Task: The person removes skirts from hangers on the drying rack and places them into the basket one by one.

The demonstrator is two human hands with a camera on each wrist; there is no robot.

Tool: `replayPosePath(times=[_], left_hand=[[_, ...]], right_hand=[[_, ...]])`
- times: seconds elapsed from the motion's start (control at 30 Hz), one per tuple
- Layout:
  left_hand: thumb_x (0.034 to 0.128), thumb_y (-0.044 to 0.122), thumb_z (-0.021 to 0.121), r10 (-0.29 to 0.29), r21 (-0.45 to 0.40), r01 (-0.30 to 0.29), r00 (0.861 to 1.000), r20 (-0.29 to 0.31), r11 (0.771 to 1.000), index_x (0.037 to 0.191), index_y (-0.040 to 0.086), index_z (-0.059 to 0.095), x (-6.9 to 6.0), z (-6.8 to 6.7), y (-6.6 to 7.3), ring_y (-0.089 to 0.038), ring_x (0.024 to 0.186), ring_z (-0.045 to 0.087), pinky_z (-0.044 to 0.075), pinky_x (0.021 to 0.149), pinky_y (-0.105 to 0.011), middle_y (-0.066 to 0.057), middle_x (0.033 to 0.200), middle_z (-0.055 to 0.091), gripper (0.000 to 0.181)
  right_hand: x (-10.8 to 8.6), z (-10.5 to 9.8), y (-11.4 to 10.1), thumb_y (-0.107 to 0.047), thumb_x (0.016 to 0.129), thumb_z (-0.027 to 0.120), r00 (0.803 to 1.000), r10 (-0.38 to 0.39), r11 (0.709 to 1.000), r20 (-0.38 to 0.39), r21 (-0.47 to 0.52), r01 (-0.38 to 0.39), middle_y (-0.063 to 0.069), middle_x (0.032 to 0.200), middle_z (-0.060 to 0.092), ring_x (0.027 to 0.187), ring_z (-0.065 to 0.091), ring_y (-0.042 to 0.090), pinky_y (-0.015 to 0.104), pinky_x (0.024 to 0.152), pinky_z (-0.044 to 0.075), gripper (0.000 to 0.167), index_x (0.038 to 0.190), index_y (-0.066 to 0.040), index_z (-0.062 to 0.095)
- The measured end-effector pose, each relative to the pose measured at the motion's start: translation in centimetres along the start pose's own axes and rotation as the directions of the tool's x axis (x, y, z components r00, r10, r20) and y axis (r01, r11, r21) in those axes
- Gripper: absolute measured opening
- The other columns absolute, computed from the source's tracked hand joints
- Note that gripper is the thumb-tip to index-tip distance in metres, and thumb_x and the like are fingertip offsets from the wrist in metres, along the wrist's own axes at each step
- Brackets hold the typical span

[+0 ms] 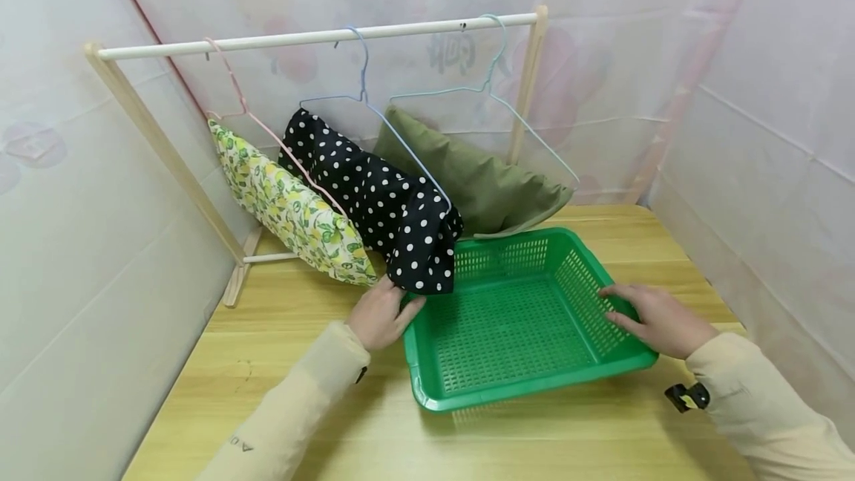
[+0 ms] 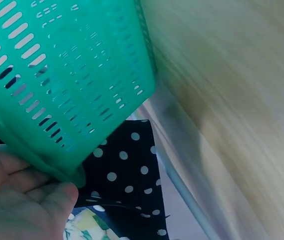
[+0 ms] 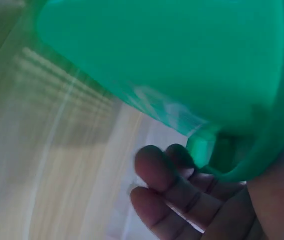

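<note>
Both hands hold a green plastic basket (image 1: 508,332) with nothing in it, its near side raised off the table. The left hand (image 1: 381,314) grips the rim at the left back corner, thumb on top; in the left wrist view the left hand (image 2: 24,195) lies under the rim. The right hand (image 1: 661,318) grips the right rim, thumb and a finger over the inside wall. Below the rim, the right wrist view shows the right hand's curled fingers (image 3: 176,190). A black polka-dot cloth (image 1: 421,236) hangs beside the left hand and over the basket's left back corner.
On a rack with a white rod (image 1: 287,40) hang a pink hanger with a lemon-print cloth (image 1: 287,206), a blue hanger (image 1: 364,99) with the polka-dot cloth and a mint hanger (image 1: 490,91) with an olive cloth (image 1: 467,177). The wooden table (image 1: 320,392) lies beneath.
</note>
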State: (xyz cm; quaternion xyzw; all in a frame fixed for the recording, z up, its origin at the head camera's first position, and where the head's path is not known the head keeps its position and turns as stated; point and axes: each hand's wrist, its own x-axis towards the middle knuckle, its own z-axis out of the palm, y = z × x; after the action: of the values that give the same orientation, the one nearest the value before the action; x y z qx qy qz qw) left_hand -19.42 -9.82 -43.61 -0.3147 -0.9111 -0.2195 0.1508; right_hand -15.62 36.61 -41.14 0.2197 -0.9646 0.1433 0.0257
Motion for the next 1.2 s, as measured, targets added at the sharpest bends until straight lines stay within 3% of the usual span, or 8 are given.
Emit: replayPosePath(times=[0.23,0.43,0.77,0.97,1.2], left_hand=[[0.0946,0.041,0.058,-0.003,-0.044,0.004,1.0,0.024,0.999,0.132,-0.001,0.055,-1.0,-0.3,0.0,-0.024,0.132,0.042,0.036,0.107,-0.037,-0.014,0.145,0.043,0.056],[0.0938,0.037,0.061,-0.029,-0.041,0.03,0.999,0.021,0.999,0.129,0.0,0.058,-1.0,-0.6,0.1,-0.024,0.131,0.044,0.038,0.105,-0.036,-0.012,0.143,0.046,0.051],[0.0943,0.034,0.061,-0.068,-0.025,0.068,0.998,0.009,0.997,0.126,-0.002,0.059,-1.1,-1.0,-0.4,-0.028,0.13,0.046,0.038,0.105,-0.038,-0.013,0.144,0.045,0.048],[0.0917,0.025,0.065,-0.041,-0.027,0.041,0.999,0.006,0.999,0.122,-0.005,0.061,-0.8,-1.3,-0.6,-0.032,0.126,0.049,0.039,0.104,-0.04,-0.017,0.139,0.05,0.042],[0.0906,0.023,0.066,-0.043,-0.023,0.043,0.999,0.011,0.999,0.119,-0.007,0.061,-0.6,-1.5,-0.9,-0.033,0.125,0.05,0.04,0.103,-0.04,-0.018,0.138,0.05,0.042]], right_hand=[[-0.3,-0.1,-0.5,-0.024,0.09,0.069,0.999,-0.038,0.999,-0.022,0.009,0.038,0.003,0.109,0.069,0.09,0.067,0.019,0.044,0.076,0.054,0.03,0.118,-0.012,0.066],[-0.6,-0.8,-1.0,-0.027,0.093,0.066,0.999,-0.029,0.999,0.034,0.038,0.028,-0.005,0.1,0.07,0.068,0.054,-0.005,0.027,0.061,0.049,0.027,0.117,-0.014,0.067],[-0.7,-2.1,-2.0,-0.036,0.096,0.059,0.986,-0.04,0.994,0.164,0.111,0.022,-0.019,0.077,0.061,0.055,0.047,-0.002,0.021,0.051,0.041,0.031,0.117,-0.014,0.066],[-0.5,-2.3,-2.0,-0.037,0.095,0.059,0.983,-0.046,0.993,0.178,0.117,0.025,-0.016,0.059,0.048,0.048,0.038,-0.001,0.021,0.045,0.035,0.031,0.117,-0.015,0.067],[-0.2,-2.6,-1.9,-0.041,0.096,0.057,0.98,-0.048,0.989,0.195,0.145,0.02,-0.016,0.054,0.043,0.045,0.034,0.0,0.02,0.043,0.033,0.035,0.119,-0.015,0.067]])
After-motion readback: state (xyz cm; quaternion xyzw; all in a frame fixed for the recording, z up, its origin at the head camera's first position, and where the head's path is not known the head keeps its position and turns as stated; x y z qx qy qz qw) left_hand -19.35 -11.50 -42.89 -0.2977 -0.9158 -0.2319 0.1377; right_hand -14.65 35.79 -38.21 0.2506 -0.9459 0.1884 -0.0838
